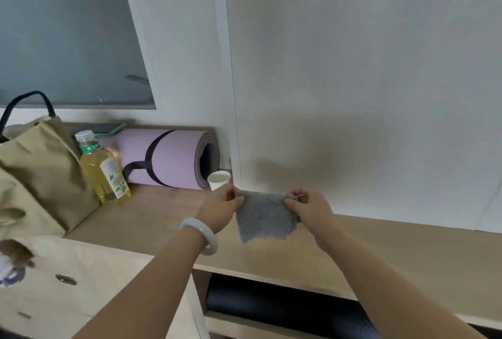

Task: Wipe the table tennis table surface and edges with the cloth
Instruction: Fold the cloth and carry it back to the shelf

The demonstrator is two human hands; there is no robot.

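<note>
A small grey fluffy cloth (263, 216) hangs in the air above a wooden shelf, stretched by its top edge between both hands. My left hand (221, 207) pinches its upper left corner; a pale bangle sits on that wrist. My right hand (309, 207) pinches the upper right corner. The cloth's lower edge hangs free just over the shelf top. No table tennis table is in view.
On the wooden shelf (380, 251) stand a white paper cup (218, 179), a rolled pink mat (168, 158), a bottle of yellow drink (104, 173) and a tan bag (40, 173). A dark rolled mat (285, 306) lies in the compartment below. A white wall rises behind.
</note>
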